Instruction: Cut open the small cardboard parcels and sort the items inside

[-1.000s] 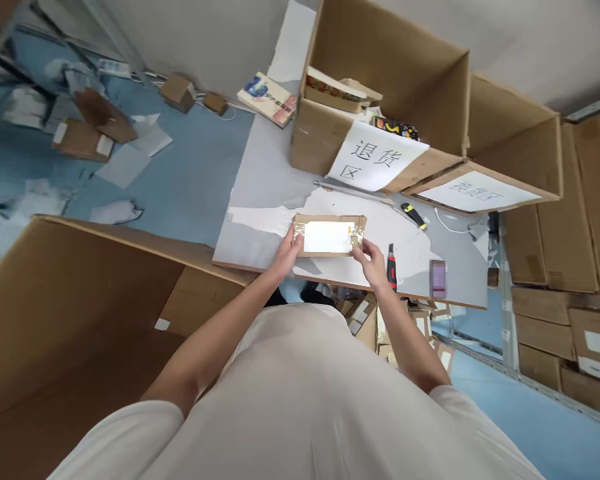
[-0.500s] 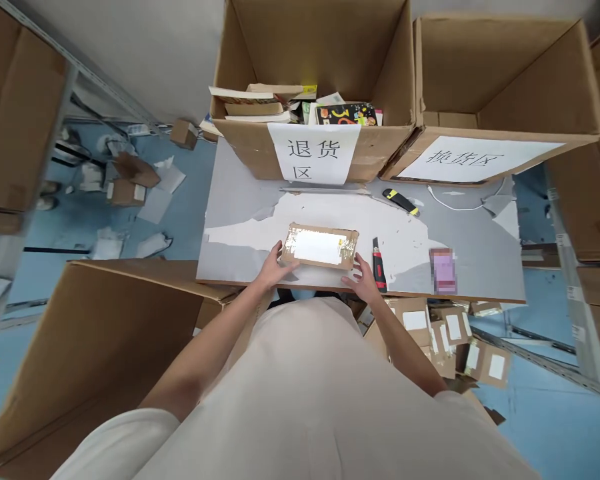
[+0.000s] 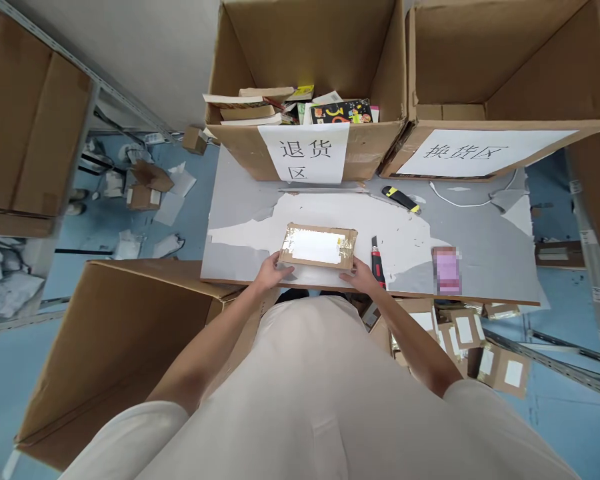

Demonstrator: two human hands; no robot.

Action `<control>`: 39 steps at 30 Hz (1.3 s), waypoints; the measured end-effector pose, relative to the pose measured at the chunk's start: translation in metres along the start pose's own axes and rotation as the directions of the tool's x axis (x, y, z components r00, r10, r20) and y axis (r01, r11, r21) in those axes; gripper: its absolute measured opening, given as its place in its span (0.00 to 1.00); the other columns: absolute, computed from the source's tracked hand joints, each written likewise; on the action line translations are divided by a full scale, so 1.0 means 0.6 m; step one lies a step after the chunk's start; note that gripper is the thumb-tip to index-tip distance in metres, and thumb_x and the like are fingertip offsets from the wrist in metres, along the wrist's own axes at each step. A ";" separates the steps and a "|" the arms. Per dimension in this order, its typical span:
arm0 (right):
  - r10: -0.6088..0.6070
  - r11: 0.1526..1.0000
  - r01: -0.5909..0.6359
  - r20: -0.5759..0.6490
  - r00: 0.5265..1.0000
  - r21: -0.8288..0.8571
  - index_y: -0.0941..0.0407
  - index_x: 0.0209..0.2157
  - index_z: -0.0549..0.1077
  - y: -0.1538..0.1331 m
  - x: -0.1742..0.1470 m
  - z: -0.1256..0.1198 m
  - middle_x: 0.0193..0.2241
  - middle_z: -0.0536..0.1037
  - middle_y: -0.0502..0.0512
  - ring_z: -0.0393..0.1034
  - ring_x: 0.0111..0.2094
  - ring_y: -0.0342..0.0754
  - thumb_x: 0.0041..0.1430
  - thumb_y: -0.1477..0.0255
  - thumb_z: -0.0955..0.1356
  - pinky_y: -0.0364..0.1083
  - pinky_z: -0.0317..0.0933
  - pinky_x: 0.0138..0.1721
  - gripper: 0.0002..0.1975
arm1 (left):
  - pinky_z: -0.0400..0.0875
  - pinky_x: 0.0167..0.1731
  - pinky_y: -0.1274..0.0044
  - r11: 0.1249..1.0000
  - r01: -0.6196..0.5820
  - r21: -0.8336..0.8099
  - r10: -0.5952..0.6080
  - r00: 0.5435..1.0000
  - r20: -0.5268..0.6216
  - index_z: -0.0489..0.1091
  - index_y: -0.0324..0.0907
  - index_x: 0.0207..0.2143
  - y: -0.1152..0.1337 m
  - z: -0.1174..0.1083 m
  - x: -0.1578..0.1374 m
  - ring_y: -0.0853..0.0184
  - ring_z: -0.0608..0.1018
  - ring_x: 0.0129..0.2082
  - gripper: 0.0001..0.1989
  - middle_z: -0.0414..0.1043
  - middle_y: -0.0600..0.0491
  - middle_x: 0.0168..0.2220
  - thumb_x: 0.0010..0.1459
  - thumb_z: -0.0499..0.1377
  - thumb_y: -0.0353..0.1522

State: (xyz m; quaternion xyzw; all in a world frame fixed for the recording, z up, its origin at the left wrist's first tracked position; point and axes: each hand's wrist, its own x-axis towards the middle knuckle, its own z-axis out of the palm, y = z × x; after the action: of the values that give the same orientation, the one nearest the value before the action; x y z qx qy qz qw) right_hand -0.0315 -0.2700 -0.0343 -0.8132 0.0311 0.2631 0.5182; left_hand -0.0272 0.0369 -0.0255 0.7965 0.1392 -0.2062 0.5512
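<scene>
A small flat cardboard box (image 3: 316, 247), with a white label and shiny clear tape at its ends, is near the front edge of the table. My left hand (image 3: 271, 272) grips its near left corner, fingers at the side and thumb along the front. At the near right corner, my right hand (image 3: 361, 276) holds the other end, its fingertips partly hidden by the box. Just right of that hand lies a red and black utility knife (image 3: 377, 265) with its blade out. A second knife, black and yellow (image 3: 401, 199), rests farther back.
Two large open cartons with paper signs stand at the back: the left carton (image 3: 240, 150) holds books, the right carton (image 3: 397, 157) has boxes inside. A blurred pink rectangular item (image 3: 447, 270) lies on the table (image 3: 495, 253). A big open carton (image 3: 125, 340) stands at the left; labelled boxes (image 3: 505, 369) sit below right.
My right hand has closed in on the box's right corner, its fingers less spread. My left hand stays at the left corner. The view has shifted slightly; the box remains in place on the table.
</scene>
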 end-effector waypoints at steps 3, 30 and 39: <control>-0.032 0.999 0.031 -0.059 0.998 -0.008 0.53 0.60 0.62 -0.007 -0.023 -0.004 0.47 0.77 0.56 0.72 0.45 0.52 0.46 0.69 0.73 0.54 0.66 0.48 0.38 | 0.60 0.59 0.64 0.997 -0.081 -0.005 0.081 0.997 0.014 0.69 0.41 0.50 0.016 -0.013 -0.015 0.56 0.71 0.56 0.30 0.72 0.46 0.52 0.43 0.68 0.40; 0.058 0.997 -0.056 -0.055 0.997 0.049 0.47 0.68 0.38 0.065 -0.035 0.029 0.67 0.48 0.62 0.50 0.64 0.59 0.38 0.62 0.77 0.60 0.55 0.58 0.62 | 0.59 0.60 0.60 0.981 -0.176 -0.080 0.191 0.944 0.269 0.58 0.39 0.62 -0.057 -0.015 0.010 0.50 0.67 0.59 0.53 0.66 0.42 0.58 0.31 0.74 0.36; 0.019 1.000 -0.016 -0.114 0.993 0.024 0.52 0.55 0.67 0.048 -0.007 0.035 0.47 0.74 0.57 0.69 0.44 0.52 0.48 0.64 0.72 0.55 0.65 0.48 0.31 | 0.69 0.52 0.63 0.985 -0.161 -0.063 0.170 0.968 0.187 0.69 0.38 0.50 -0.070 0.000 0.028 0.56 0.75 0.48 0.28 0.75 0.46 0.47 0.45 0.65 0.37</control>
State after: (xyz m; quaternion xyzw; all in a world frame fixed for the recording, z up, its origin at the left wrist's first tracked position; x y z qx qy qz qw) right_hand -0.0526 -0.2665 -0.0631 -0.8205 0.0708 0.2204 0.5227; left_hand -0.0314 0.0514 -0.0681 0.7685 0.0233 -0.2319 0.5958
